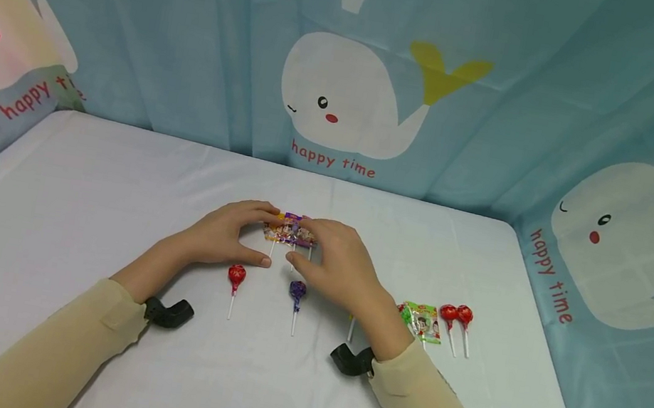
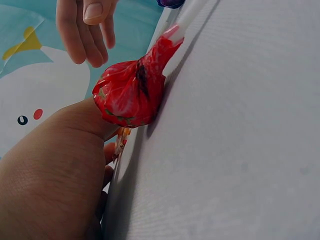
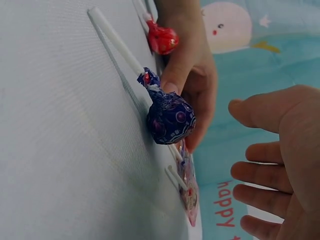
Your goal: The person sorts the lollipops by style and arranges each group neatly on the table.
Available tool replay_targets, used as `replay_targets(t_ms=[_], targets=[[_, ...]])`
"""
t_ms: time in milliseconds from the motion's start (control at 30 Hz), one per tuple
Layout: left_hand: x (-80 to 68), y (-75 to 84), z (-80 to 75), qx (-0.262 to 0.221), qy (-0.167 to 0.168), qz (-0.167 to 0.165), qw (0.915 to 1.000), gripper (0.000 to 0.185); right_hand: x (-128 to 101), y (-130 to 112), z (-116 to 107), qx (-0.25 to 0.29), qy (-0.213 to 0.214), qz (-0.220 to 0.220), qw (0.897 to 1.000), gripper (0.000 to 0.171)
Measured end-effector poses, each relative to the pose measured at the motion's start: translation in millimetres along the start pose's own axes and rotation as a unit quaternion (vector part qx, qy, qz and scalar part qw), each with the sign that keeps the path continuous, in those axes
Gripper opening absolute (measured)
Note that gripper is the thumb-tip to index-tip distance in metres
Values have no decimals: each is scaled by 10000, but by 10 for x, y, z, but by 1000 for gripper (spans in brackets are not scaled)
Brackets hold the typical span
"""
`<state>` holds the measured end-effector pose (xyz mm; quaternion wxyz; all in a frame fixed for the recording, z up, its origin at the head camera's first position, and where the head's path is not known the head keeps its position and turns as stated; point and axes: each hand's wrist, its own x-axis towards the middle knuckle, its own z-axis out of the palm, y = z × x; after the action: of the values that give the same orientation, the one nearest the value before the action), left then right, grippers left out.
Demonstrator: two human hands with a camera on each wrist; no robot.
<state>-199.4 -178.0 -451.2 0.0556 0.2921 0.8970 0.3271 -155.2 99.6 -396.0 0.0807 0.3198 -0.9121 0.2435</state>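
Several flat lollipops [image 1: 291, 234] in printed wrappers lie side by side between my two hands in the head view, white sticks toward me. My left hand [image 1: 224, 236] is at their left end, fingers along the far side and thumb near the sticks. From the right, my right hand [image 1: 338, 264] reaches over their right end; its fingers are spread and hold nothing in the right wrist view. A round red lollipop [image 2: 130, 95] lies nearer me, below the left hand. A round dark purple lollipop [image 3: 172, 117] lies below the right hand.
Right of my right forearm lie a green flat-wrapped lollipop [image 1: 427, 323] and two red lollipops [image 1: 456, 315]. Another white stick [image 1: 350, 331] shows beside that forearm, its head mostly hidden. The white tablecloth [image 1: 76, 191] meets a blue whale-print curtain [image 1: 207, 68] behind.
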Motion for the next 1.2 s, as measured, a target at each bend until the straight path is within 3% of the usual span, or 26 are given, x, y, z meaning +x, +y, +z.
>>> replay_targets(t_ms=[700, 1200], targets=[[2, 25, -4, 63, 13, -5, 10000, 78, -129, -52, -71, -162, -25, -27, 9999, 54], [1, -9, 13, 99, -14, -62, 9999, 79, -244, 66, -72, -134, 26, 6, 9999, 55]])
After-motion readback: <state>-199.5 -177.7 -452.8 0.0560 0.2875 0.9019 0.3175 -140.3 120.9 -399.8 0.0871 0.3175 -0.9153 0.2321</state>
